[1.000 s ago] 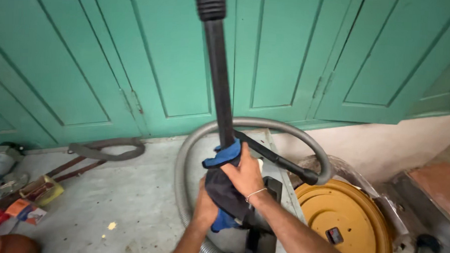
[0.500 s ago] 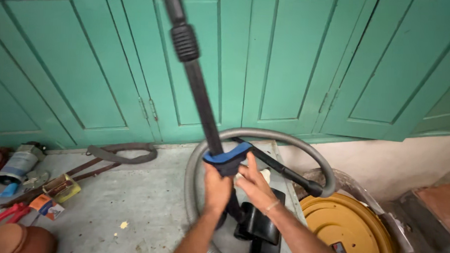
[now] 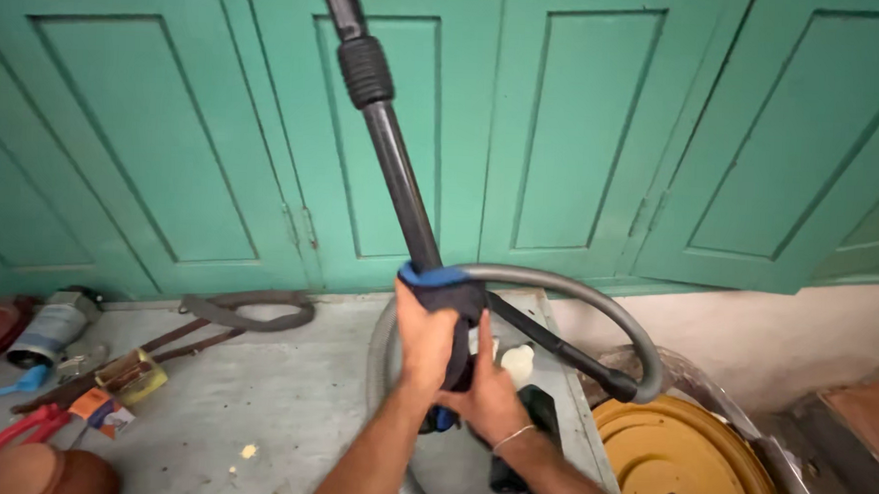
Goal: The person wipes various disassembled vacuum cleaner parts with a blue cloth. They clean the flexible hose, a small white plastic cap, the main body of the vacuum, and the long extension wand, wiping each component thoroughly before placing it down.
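A long black vacuum tube (image 3: 394, 167) leans up and to the left in front of green cupboard doors (image 3: 580, 135). A dark cloth with a blue edge (image 3: 450, 288) is wrapped around the tube's lower part. My left hand (image 3: 422, 336) grips the tube through this cloth. Just below it, my right hand (image 3: 488, 395), with a thin bracelet at the wrist, closes around the tube's lower end, where a blue corner of the cloth hangs. A grey ribbed hose (image 3: 579, 293) loops behind both hands down to a black vacuum part (image 3: 541, 408).
A round yellow lid (image 3: 690, 460) lies at the lower right beside a pale wall. On the concrete floor (image 3: 220, 395) at the left are a dark strap (image 3: 247, 310), a metal can (image 3: 49, 326), a small yellow tin (image 3: 128, 374), red pliers (image 3: 9, 432) and a brown pot (image 3: 37, 472).
The tube has tilted from upright to leaning left. My left hand slid the cloth up the tube, and my right hand went from open fingers to a grip lower down.
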